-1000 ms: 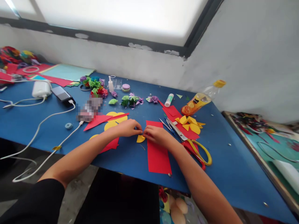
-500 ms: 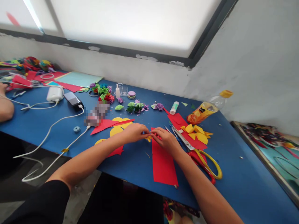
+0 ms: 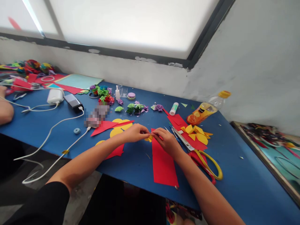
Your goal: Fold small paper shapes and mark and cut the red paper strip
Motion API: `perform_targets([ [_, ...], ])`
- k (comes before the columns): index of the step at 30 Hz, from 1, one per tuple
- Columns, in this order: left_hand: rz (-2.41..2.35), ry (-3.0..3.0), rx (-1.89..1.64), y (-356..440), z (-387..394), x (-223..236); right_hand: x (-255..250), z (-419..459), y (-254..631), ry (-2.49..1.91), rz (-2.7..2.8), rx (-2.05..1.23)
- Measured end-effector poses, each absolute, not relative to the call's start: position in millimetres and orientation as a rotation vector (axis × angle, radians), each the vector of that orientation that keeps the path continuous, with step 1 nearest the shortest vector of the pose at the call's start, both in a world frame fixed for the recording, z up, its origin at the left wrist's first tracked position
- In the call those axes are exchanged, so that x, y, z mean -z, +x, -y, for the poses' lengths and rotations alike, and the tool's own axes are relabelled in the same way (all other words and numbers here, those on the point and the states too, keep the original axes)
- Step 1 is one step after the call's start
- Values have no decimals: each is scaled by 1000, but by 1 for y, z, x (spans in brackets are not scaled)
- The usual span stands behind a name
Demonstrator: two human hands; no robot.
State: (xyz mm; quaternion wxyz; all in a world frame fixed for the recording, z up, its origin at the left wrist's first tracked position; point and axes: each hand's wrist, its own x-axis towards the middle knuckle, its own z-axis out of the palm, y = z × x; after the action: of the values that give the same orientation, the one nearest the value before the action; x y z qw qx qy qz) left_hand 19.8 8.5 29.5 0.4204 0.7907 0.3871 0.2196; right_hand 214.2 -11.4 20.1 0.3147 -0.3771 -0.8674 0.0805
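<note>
Yellow paper, a small piece (image 3: pixel 148 139) partly hidden by the fingers, sits between the two hands just above the blue worktop (image 3: pixel 234 187), by the upper left corner of a bright red rectangular paper sheet (image 3: pixel 164 165). The left hand (image 3: pixel 138 132) pinches it from one side, thumb and fingers closed together; the right hand (image 3: pixel 165 140) meets it from the other, its fingers also closed on the small piece, their tips nearly touching. The step in hand looks like fine shaping, perhaps folding or pressing an edge, though the crease itself is too small to tell. The next move calls for light, even pressure from both sets of fingers, with one side kept steady so that the thin paper does not slip or tear. Beside the left forearm lie flat yellow paper discs (image 3: pixel 116 132) and pointed red paper scraps (image 3: pixel 102 127). Past the right hand, large metal scissors (image 3: pixel 185 142) with one yellow and one red handle loop lie near folded yellow paper shapes (image 3: pixel 202 139), which rest on red paper. Farther back are a white glue stick with a green label (image 3: pixel 173 108), a tilted clear plastic bottle of orange drink (image 3: pixel 199 115) and crumpled green and purple paper flowers (image 3: pixel 134 108). Another person's bare arm (image 3: pixel 5 109) shows at the left edge.
</note>
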Motion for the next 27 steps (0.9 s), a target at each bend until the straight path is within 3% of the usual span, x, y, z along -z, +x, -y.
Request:
perform_targets([
  [9, -919, 1824, -676, 21, -9, -32, -24, 14, 208, -1167, 1951, -527],
  [27, -1040, 2391, -720, 20, -5, -28, -22, 17, 209, -1147, 1985, -417],
])
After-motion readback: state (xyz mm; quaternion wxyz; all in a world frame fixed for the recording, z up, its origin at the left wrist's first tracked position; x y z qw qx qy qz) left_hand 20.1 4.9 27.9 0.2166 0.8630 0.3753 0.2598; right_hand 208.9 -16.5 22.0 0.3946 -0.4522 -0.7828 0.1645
